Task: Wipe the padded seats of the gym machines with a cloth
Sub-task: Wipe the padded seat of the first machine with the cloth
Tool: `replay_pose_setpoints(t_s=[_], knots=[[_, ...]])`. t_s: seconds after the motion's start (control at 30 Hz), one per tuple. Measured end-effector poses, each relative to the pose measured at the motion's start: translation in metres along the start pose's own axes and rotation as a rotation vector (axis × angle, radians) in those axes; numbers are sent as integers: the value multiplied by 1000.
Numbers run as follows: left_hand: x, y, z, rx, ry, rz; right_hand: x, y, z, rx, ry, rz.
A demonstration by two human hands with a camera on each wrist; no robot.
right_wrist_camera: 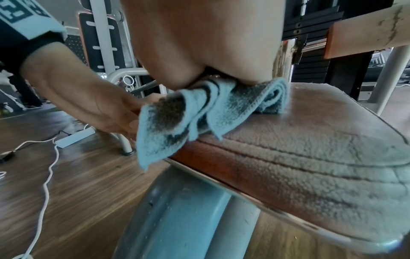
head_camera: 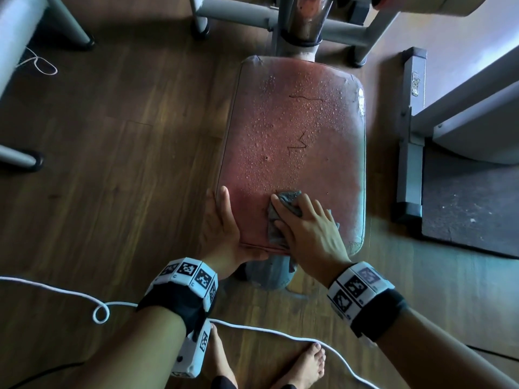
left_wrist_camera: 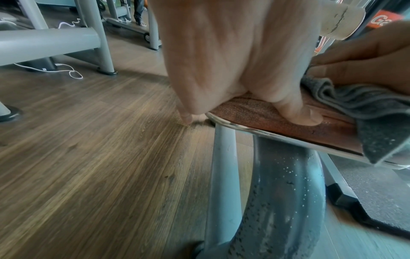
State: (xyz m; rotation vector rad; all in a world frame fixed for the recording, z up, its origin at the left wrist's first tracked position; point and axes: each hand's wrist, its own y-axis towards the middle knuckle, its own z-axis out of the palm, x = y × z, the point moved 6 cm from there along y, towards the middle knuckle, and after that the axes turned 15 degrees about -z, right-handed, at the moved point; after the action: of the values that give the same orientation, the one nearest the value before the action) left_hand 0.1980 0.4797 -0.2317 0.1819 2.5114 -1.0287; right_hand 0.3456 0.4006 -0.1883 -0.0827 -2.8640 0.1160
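Observation:
The red padded seat (head_camera: pixel 295 130) fills the middle of the head view, with water droplets over its far and middle parts. My left hand (head_camera: pixel 222 217) grips its near-left edge, thumb (left_wrist_camera: pixel 303 113) on top and fingers curled down the side. My right hand (head_camera: pixel 303 220) presses a grey-blue cloth (head_camera: pixel 289 199) flat on the near part of the seat, fingers spread. In the right wrist view the folded cloth (right_wrist_camera: pixel 177 119) lies under my palm, and one corner hangs over the seat's (right_wrist_camera: pixel 310 149) front edge. The left wrist view shows the cloth (left_wrist_camera: pixel 355 105) just right of my thumb.
A grey post (head_camera: pixel 269 270) holds the seat above the wooden floor. A white cable (head_camera: pixel 252 329) crosses the floor by my bare feet (head_camera: pixel 306 366). Grey machine frames (head_camera: pixel 238 15) stand behind and to the left. A black rubber mat (head_camera: pixel 471 203) lies to the right.

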Motion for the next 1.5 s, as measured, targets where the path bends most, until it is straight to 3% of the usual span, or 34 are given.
replay_pose_setpoints(t_s=[0.23, 0.5, 0.7, 0.9, 1.03, 1.17, 1.33, 1.5], knots=[[2, 1, 2, -12, 20, 21, 7, -23, 1, 0, -3, 6], [4, 2, 2, 22, 7, 5, -4, 5, -3, 50, -29, 17], [6, 3, 2, 11, 37, 32, 7, -32, -1, 42, -38, 5], [7, 1, 2, 6, 11, 58, -3, 3, -4, 34, -87, 53], [4, -4, 0, 77, -6, 112, -16, -32, -2, 100, -116, -21], [13, -9, -19, 63, -183, 217, -49, -59, -2, 113, -65, 77], [45, -9, -39, -5, -529, 119, -42, -18, 6, 14, -59, 164], [47, -8, -51, 17, -587, 97, -19, 66, 11, 10, -109, 26]])
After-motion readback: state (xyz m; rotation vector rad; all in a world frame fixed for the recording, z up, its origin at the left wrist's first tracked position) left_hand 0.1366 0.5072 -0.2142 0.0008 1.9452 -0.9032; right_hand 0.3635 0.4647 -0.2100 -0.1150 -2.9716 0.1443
